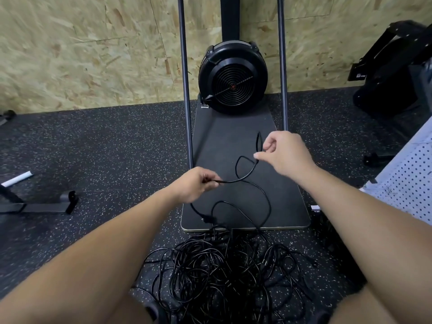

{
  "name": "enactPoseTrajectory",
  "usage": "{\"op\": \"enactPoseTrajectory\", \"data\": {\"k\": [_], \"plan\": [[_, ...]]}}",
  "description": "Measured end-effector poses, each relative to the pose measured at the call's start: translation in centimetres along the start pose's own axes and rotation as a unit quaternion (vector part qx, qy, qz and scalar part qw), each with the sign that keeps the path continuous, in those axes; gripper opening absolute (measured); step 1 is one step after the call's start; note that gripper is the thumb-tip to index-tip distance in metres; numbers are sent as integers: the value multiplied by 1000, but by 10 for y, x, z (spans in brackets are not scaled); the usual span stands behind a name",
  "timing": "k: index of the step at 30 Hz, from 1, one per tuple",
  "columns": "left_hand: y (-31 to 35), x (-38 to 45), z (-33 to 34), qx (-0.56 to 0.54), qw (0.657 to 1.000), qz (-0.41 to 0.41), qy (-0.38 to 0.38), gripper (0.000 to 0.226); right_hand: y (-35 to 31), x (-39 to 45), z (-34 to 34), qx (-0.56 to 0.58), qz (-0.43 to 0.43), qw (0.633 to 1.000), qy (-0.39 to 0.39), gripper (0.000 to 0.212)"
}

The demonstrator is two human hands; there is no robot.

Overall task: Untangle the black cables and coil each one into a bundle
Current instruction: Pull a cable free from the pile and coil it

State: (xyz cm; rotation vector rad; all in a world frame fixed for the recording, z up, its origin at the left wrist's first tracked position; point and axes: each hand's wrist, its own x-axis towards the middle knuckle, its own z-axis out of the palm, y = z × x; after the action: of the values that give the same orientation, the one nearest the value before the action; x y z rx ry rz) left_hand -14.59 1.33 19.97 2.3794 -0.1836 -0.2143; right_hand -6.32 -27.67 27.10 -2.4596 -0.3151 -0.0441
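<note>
The tangled pile of black cables (224, 270) lies on the speckled floor (105, 141) in front of me, and that is my main risk: the raised cable (245, 177) runs back into it, so a pull could cinch knots. My left hand (194, 184) pinches 1 stretch; my right hand (284, 153) pinches near its free end (258, 139), which could slip.

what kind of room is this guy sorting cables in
Probably a gym or workout room. The floor is dark speckled rubber matting, a black round caged fan wheel stands on a flat black base board between two upright metal poles, as on an exercise machine, and the wall is bare chipboard panel.
</note>
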Motion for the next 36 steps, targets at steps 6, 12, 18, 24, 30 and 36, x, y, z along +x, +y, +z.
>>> {"op": "enactPoseTrajectory", "data": {"k": [6, 12, 18, 24, 30, 36], "plan": [[22, 1, 0, -10, 999, 34, 18, 13, -4, -13, 21, -61, -180, 968, -165, 42], [24, 0, -8, 14, 999, 19, 34, 11, -6, -14, 27, -150, -206, 940, -227, 29], [1, -12, -17, 52, 997, -52, 15, 18, 5, -10, -4, -169, -162, 957, -172, 39], [5, -12, -18, -79, 994, -67, 18, 31, 20, -6, 4, -201, -82, 966, -142, 42], [25, -6, -16, -421, 901, -95, 43, 19, 27, -11, 24, -205, -45, 963, -171, 49], [50, 1, -8, -511, 853, -101, 42, 36, 5, -29, 43, -269, -75, 934, -222, 39]]}}
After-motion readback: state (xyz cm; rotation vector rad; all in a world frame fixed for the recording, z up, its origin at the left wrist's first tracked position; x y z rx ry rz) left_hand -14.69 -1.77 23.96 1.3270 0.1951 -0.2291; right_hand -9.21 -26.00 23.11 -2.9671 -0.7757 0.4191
